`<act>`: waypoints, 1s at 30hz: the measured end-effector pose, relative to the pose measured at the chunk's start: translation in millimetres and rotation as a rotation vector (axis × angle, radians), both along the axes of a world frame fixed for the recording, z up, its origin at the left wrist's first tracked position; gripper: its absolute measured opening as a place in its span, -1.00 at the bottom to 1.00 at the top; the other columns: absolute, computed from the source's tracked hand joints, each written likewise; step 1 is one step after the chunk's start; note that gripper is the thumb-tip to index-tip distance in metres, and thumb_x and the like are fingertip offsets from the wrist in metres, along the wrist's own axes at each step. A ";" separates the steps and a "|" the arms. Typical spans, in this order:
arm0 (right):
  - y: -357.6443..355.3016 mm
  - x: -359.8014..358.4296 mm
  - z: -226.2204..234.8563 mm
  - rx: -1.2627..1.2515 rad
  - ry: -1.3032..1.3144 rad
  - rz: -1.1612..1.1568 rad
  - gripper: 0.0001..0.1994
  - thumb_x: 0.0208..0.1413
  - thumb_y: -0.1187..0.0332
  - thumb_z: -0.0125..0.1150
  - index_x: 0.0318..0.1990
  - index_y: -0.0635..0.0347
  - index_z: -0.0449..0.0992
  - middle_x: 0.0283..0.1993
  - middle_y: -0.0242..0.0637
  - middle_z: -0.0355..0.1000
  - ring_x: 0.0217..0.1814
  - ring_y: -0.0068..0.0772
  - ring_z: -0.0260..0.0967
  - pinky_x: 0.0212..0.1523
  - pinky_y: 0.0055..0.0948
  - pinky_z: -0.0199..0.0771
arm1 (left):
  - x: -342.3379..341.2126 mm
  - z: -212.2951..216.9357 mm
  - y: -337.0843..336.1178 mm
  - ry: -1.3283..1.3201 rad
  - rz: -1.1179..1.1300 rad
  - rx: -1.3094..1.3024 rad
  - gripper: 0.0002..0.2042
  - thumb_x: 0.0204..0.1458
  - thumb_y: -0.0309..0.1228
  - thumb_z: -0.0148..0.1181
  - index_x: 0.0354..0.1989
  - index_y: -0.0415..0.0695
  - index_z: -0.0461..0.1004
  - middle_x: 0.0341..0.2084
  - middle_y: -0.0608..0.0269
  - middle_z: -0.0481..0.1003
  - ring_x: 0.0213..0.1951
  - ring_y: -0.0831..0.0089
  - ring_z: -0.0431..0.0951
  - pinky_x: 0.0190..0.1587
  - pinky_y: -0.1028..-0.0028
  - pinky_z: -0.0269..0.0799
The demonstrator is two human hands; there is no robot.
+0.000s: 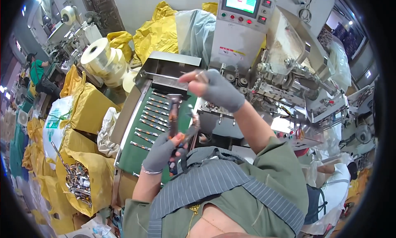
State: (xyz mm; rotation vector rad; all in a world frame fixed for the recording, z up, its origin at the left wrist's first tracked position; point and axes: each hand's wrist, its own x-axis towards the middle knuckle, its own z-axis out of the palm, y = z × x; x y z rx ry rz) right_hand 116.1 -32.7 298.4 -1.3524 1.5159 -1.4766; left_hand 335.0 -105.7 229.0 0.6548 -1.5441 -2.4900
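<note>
My left hand (pixel 160 152), in a grey fingerless glove, is closed around a bunch of slim sticks (pixel 173 121) with an orange, black and white pattern. The bunch stands roughly upright in front of my apron, and its details are blurred. My right hand (pixel 218 89), gloved likewise, is raised beside the machine, its bare fingers stretched out to the left and smeared by motion. Nothing shows between those fingers. Left of the bunch, several similar patterned sticks (pixel 153 121) lie spaced in a row on a green conveyor belt (pixel 136 157).
A yellow sack (pixel 105 172) filled with similar sticks stands left of the conveyor. A control cabinet (pixel 235 42) with a lit screen rises ahead. Metal machinery (pixel 284 85) fills the right side. Clear film rolls (pixel 103 58) stand far left; a person in green (pixel 37 71) is beyond.
</note>
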 end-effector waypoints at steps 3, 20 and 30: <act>-1.7 5.6 -5.0 -0.098 0.247 0.028 -0.79 0.12 0.31 0.11 -0.31 0.32 0.50 -0.46 -0.41 0.43 -0.38 -0.66 0.32 -0.33 -0.59 0.32 | -16.3 6.0 13.7 -0.021 -0.122 -0.035 -0.64 0.17 -0.10 -0.05 -0.44 -0.19 0.36 -0.74 0.39 0.29 -0.77 0.69 0.16 -0.75 0.67 0.00; 4.2 8.9 -30.3 -0.044 -0.125 -0.078 -0.73 0.15 0.23 0.03 -0.32 0.22 0.57 -0.62 -0.63 0.21 -0.62 -0.82 0.01 -0.60 -0.73 -0.01 | -25.7 -35.8 17.7 0.321 0.003 0.411 -0.58 0.22 -0.03 -0.17 -0.50 -0.14 0.30 -0.82 0.52 0.05 -0.81 0.70 0.01 -0.73 0.65 -0.11; 12.3 -44.0 -6.9 -0.314 0.076 -0.556 -0.74 0.17 0.25 -0.03 -0.38 0.24 0.50 -0.57 -0.44 0.31 -0.58 -0.65 0.18 -0.55 -0.62 0.17 | -44.3 -13.9 25.3 0.046 0.192 -0.204 -0.58 0.22 -0.09 -0.15 -0.41 -0.24 0.38 -0.79 0.50 0.15 -0.76 0.72 0.09 -0.71 0.65 -0.07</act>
